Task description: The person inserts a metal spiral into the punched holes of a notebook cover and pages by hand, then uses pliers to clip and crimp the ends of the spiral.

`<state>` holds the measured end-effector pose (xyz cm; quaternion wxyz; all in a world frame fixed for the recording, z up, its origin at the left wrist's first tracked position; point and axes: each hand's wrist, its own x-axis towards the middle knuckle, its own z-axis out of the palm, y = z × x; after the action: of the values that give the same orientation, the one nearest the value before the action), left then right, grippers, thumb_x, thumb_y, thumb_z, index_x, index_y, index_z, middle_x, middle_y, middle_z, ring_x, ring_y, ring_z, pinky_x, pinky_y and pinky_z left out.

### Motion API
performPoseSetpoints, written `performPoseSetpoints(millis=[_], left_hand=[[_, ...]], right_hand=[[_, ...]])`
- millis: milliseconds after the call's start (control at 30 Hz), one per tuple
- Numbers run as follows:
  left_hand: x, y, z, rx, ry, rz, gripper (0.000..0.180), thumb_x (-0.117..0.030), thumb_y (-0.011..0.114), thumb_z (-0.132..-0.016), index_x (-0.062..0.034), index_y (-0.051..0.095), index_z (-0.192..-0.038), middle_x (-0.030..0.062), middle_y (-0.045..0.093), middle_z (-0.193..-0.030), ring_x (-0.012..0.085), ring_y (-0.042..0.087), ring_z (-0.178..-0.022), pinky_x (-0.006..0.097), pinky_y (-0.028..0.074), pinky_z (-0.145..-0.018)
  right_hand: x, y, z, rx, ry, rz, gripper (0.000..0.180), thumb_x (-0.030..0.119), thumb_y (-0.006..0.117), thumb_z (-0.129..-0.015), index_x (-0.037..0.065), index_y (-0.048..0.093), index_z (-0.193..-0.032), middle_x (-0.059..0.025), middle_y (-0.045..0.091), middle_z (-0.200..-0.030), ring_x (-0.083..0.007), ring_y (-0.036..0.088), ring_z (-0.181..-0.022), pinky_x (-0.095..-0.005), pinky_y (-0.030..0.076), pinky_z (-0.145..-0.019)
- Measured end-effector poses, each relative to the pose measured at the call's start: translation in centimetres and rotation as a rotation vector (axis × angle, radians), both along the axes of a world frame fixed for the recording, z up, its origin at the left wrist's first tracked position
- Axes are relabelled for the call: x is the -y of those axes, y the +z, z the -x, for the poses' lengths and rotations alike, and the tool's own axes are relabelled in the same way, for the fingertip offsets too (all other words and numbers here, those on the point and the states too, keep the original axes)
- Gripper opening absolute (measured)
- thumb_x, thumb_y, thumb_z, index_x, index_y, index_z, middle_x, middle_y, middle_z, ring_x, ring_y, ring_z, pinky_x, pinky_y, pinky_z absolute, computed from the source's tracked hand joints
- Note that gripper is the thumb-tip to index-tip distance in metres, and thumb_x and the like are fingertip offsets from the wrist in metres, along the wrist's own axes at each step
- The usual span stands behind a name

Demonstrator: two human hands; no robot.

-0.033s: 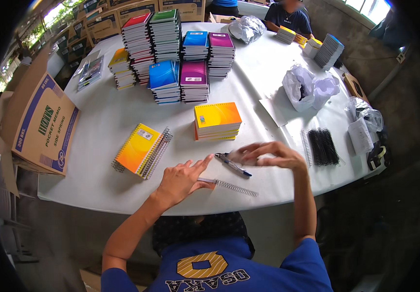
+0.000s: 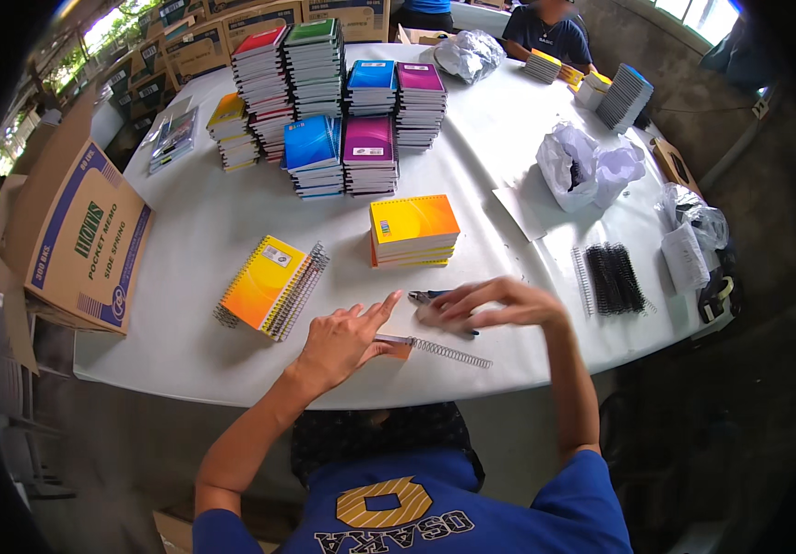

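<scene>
Spiral notebook [image 2: 439, 350] flat at table's six o'clock edge. Left hand [image 2: 342, 337] open, pressing its cover; right hand [image 2: 490, 303] curled over pliers [image 2: 435, 297], grip unclear. Risk: notebook slides off table [image 2: 232, 212] edge if press slackens.

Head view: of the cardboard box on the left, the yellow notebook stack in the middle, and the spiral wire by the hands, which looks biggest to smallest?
1. Cardboard box, though it sits near the bent rim.
2. Yellow notebook stack.
3. Spiral wire, thin and short.
</scene>
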<state>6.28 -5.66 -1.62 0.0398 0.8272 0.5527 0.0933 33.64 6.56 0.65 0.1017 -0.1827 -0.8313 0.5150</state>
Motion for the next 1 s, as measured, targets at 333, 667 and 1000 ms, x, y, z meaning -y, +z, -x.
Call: performPoseSetpoints(millis=[333,667,1000], left_hand=[[-0.1,-1.7,0.2,0.017,0.023,-0.101,0.076,-0.050,0.069,-0.079,-0.0180,0.045,-0.144,0.0133,0.067,-0.100,0.0275,0.069,-0.081,0.037,0.056,-0.066],[0.0,-1.4,1.2,-0.002,0.060,-0.062,0.080,-0.048,0.073,-0.077,-0.0184,0.043,-0.145,0.0152,0.067,-0.102,0.0283,0.069,-0.086,0.038,0.056,-0.070],[0.1,-2.0,2.7,0.282,0.051,-0.088,0.091,-0.045,0.077,-0.074,-0.0213,0.034,-0.151,0.0202,0.059,-0.129,0.0310,0.063,-0.112,0.037,0.057,-0.081]], right_hand=[[-0.4,-0.6,1.5,-0.075,0.083,0.276,0.042,0.036,0.066,-0.086,0.008,0.071,-0.117,-0.0152,0.064,-0.124,-0.0294,0.056,-0.121,-0.0395,0.040,-0.105],[-0.6,-2.3,3.1,-0.112,0.084,0.277,0.051,0.043,0.070,-0.082,0.004,0.072,-0.114,-0.0208,0.061,-0.126,-0.0314,0.057,-0.116,-0.0406,0.041,-0.102],[-0.9,-2.4,3.8,-0.178,0.093,0.324,0.046,0.040,0.067,-0.085,0.007,0.071,-0.116,-0.0120,0.064,-0.125,-0.0263,0.060,-0.113,-0.0368,0.042,-0.102]])
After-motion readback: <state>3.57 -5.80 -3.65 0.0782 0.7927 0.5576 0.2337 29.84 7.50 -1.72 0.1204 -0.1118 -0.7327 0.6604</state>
